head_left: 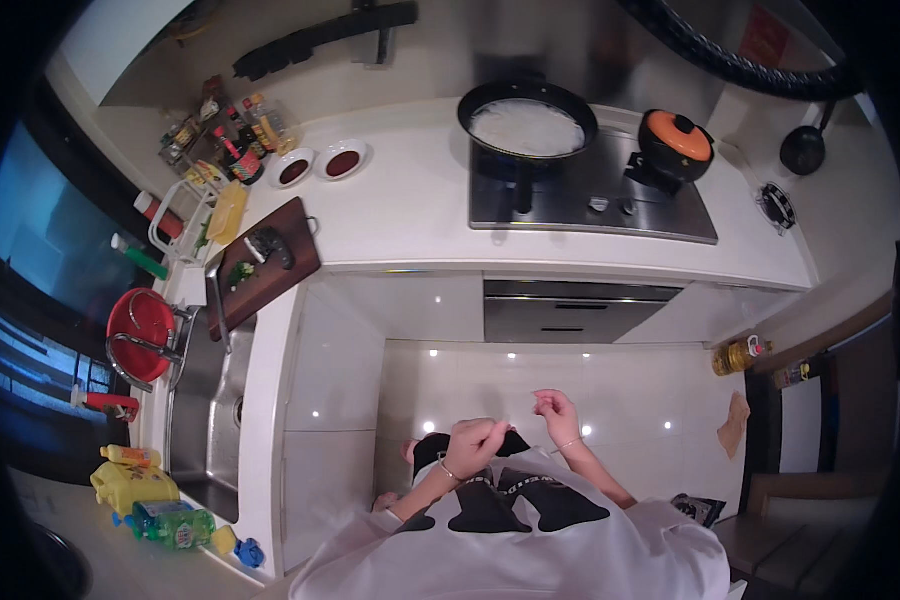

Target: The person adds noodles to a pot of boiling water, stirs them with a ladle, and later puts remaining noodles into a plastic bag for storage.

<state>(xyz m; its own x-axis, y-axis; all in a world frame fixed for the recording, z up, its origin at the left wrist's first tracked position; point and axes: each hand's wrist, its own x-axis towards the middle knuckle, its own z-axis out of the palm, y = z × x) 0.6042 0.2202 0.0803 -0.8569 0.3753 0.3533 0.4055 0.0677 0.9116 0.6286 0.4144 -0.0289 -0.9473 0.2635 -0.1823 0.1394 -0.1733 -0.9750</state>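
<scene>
My left hand [478,448] is in front of my body, its back turned up and its fingers curled under, so their grip is hidden. A bracelet is on that wrist. To its right my right hand [559,420] hangs over the tiled floor, fingers bent and slightly apart, with nothing visible in them. Neither hand touches the counter. Ahead, a black frying pan [526,154] with whitish contents sits on the gas stove [570,214], its handle pointing toward me. An orange-lidded black pot [679,139] stands to its right.
A wooden cutting board [266,289] with a knife [217,300] and chopped greens overlaps the sink [202,450]. Two sauce dishes [343,160] [294,169] stand beside several bottles [240,161]. A red basin [141,337] is behind the faucet. An oil jug [733,358] stands at right.
</scene>
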